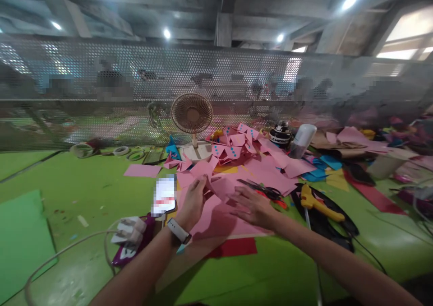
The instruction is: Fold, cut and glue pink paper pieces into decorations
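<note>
A heap of pink paper sheets covers the middle of the green table, many with blue dots. My left hand, with a white watch on the wrist, pinches a folded pink paper piece at its upper edge. My right hand lies flat with fingers spread on a pink sheet just beside it. A phone stands left of my left hand. Scissors with red handles lie just beyond my right hand.
A small beige fan stands behind the heap. A yellow glue gun lies on black material at right. White chargers and a cable sit at left, tape rolls by the perforated metal screen, a green sheet at far left.
</note>
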A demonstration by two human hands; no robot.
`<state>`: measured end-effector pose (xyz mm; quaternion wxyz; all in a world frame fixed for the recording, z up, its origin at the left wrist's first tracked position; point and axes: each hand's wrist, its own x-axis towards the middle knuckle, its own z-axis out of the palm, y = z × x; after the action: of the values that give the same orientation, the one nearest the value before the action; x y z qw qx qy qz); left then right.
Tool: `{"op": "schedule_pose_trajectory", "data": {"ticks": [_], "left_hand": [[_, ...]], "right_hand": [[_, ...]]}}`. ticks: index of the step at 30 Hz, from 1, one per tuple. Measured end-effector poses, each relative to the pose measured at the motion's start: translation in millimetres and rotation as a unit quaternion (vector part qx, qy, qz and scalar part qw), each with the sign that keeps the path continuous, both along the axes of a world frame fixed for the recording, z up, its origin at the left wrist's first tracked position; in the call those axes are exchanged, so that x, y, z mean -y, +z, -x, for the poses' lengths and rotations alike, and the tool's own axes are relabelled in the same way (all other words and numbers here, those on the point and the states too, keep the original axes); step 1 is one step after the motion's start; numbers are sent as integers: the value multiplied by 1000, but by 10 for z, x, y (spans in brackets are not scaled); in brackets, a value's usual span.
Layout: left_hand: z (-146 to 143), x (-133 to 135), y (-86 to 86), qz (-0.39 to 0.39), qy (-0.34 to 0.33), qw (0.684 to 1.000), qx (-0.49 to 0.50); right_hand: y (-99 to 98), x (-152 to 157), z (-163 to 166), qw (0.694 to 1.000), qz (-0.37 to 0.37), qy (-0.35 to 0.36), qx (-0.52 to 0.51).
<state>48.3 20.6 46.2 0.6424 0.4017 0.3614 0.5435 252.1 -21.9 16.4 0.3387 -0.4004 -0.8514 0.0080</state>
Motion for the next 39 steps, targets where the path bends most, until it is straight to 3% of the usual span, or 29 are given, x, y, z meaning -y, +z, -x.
{"op": "schedule_pose_trajectory", "data": {"ticks": [2,6,10,14,17,21,26,29,33,39], "left_hand": [[41,-39,61,-1,37,999,16],[138,-80,249,-34,91,995,-8],[185,-64,385,-113,6,986,-119],[159,-66,321,-174,-160,939,-250],[137,-95,192,-196,-262,878,-350],[116,-72,123,-294,-314,763,-482],[1,137,249,-456,-219,598,-622],[-66,209,269,-521,-190,542,-632],[-51,100,131,-514,-191,535,-643],[81,21,1,-497,-134,577,-634]], "right_hand": [[21,-8,-19,999,21,25,6],[102,-74,-135,994,62,13,-88],[102,-145,-299,985,119,-26,-124],[-2,-226,-410,964,189,-90,-165],[-48,-278,-447,957,209,-106,-173],[-53,-308,-451,952,248,-81,-158],[-51,-386,-391,960,247,-66,-113],[-42,-519,-333,970,221,-68,-71],[-51,-754,-212,980,188,-55,-23],[-139,-976,60,990,139,-24,18]]}}
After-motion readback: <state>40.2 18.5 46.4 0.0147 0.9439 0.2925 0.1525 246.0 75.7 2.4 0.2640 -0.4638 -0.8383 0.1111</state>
